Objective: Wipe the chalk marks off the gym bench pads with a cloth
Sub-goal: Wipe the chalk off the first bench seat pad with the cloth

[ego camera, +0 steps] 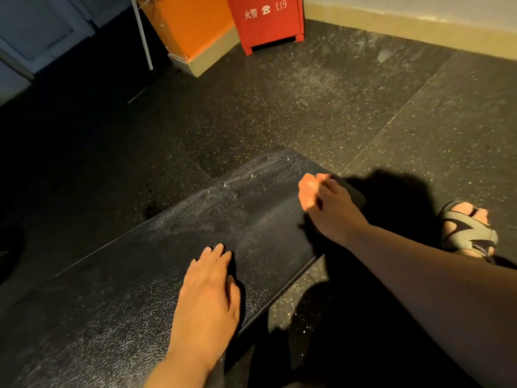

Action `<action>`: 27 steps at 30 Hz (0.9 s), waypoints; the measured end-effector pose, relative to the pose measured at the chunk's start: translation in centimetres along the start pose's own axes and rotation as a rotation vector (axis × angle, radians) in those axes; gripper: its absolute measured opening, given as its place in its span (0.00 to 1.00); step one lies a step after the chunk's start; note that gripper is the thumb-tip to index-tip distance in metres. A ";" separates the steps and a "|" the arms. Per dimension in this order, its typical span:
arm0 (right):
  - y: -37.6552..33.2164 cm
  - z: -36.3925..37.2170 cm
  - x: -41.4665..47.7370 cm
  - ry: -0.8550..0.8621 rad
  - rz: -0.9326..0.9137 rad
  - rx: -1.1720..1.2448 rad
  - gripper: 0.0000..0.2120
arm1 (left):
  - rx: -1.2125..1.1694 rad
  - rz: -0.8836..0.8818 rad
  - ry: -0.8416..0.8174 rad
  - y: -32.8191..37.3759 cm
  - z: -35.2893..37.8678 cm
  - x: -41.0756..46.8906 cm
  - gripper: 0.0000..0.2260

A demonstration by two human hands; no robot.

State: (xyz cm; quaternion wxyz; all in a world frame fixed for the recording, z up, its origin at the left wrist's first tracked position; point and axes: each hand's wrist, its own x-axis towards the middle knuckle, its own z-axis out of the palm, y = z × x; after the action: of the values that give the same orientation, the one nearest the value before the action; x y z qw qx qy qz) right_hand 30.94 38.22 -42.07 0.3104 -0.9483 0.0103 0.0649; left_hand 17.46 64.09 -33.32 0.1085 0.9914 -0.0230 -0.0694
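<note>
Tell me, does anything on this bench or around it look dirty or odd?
Yes. Whitish chalk smears dull the pad at its far end, with a few white specks along its left edge. The floor beyond looks dusty too.

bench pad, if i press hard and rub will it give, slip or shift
The bench pad looks like grained, creased vinyl, so it probably gives slightly under pressure. The grain and chalk haze suggest some grip, not slickness. It is long and broad, with the left hand flat on it, so it likely stays put.
</note>
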 end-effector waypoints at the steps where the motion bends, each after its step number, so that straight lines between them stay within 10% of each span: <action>1: -0.7 0.7 0.9 -0.010 0.100 -0.025 0.33 | 0.021 0.000 0.002 0.2 0.0 0.1 0.21; 6: -9.1 2.6 -0.7 0.003 -0.263 0.167 0.11 | -0.007 -0.003 0.029 0.2 0.5 2.1 0.20; 9: -8.3 2.0 -4.3 -0.205 -0.689 0.291 0.20 | -0.079 0.001 0.002 -0.2 0.4 3.8 0.17; 13: -3.8 1.1 -1.2 -0.236 -0.709 0.350 0.17 | 0.011 -0.016 0.039 0.3 0.6 3.8 0.18; 17: 1.7 1.5 3.1 -0.038 -0.228 0.083 0.31 | 0.086 -0.025 0.045 1.0 0.8 3.8 0.20; 21: -1.7 2.2 4.2 0.084 -0.013 0.118 0.13 | 0.088 -0.025 0.039 1.1 0.9 4.0 0.21; 27: -8.7 3.6 0.1 -0.160 -0.667 0.114 0.10 | 0.055 0.014 0.039 0.7 0.8 4.1 0.21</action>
State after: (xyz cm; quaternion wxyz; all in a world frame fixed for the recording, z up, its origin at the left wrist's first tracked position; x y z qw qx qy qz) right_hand 31.18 47.37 -39.83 0.3668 -0.8725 -0.3211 0.0336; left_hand 21.35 62.97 -34.51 0.0821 0.9950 -0.0298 -0.0485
